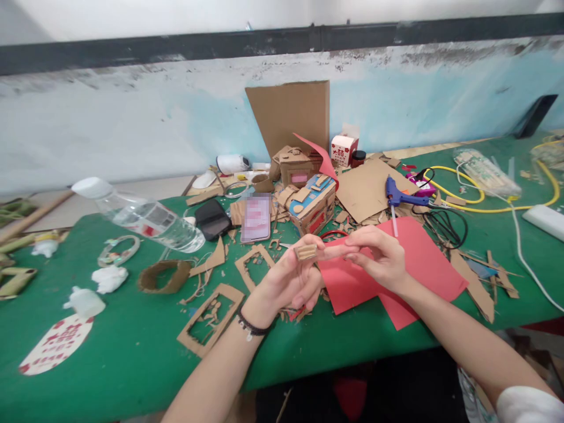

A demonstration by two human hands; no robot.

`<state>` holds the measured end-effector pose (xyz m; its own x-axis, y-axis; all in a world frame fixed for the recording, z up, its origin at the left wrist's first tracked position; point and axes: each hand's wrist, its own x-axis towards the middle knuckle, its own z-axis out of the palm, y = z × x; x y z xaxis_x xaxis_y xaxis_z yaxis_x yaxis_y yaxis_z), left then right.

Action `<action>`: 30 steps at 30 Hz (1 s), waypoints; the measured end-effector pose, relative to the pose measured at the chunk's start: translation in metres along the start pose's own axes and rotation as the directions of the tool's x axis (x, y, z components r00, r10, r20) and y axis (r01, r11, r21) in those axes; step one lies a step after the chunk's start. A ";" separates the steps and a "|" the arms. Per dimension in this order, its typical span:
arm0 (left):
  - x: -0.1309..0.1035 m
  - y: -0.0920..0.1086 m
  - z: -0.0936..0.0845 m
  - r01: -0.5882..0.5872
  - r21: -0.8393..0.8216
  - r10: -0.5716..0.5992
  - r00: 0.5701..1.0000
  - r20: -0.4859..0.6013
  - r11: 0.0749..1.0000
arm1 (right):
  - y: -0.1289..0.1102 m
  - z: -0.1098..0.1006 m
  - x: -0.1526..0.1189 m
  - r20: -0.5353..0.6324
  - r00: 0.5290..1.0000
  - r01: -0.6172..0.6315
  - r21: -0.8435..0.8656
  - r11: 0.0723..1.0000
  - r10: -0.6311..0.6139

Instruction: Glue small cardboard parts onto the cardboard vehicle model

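From where I stand, a fair part of this cardboard work looks done: 2 box-like models sit toward the wall at the back of the green bench point(136, 364), a blue-topped model point(314, 215) with small pieces laid over its roof and a brown model point(300, 170) just behind it. The piece in hand is a small ridged cardboard piece point(306, 252), up above the bench in the left hand point(294, 277), pinched near the base of the forefinger while that finger points out straight and the others curl loosely. The right hand point(381, 256) has its thumb and forefinger drawn in around the tip of that outstretched finger; whether they grip anything thin there, I can't tell. The little piece is not joined to either model, so I'd judge its fixing as left to do. The glue gun point(399, 192) lies beyond the right hand, held by nobody, its pale glue stick point(394, 221) poking toward the red paper point(420, 264). Cutting seems well advanced, judging by 2 cut-out frames point(197, 315) and the scraps point(346, 218) strewn about; the red paper lies mostly in broad pieces, perhaps largely unused.
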<state>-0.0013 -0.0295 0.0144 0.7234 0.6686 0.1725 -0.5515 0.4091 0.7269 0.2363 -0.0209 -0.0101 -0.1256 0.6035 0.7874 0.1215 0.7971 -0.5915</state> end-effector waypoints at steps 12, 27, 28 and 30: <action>0.000 -0.003 -0.001 -0.011 -0.026 0.011 1.000 0.013 1.000 | -0.004 0.002 0.000 -0.019 0.999 0.046 0.000 0.999 -0.046; 0.002 -0.004 -0.002 -0.043 -0.056 0.049 0.993 0.105 0.997 | 0.001 0.004 -0.006 0.004 0.995 -0.097 0.100 0.990 0.097; 0.003 -0.004 -0.002 -0.047 -0.056 0.053 0.992 0.112 0.997 | 0.002 0.005 -0.006 0.009 0.993 -0.117 0.117 0.986 0.117; 0.003 -0.004 -0.002 -0.055 -0.050 0.061 0.991 0.121 0.997 | 0.004 0.005 -0.007 0.022 0.987 -0.161 0.150 0.976 0.159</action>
<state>0.0022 -0.0279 0.0101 0.7334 0.6122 0.2956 -0.6108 0.4024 0.6819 0.2326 -0.0220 -0.0187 -0.1265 0.7231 0.6791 -0.0091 0.6837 -0.7297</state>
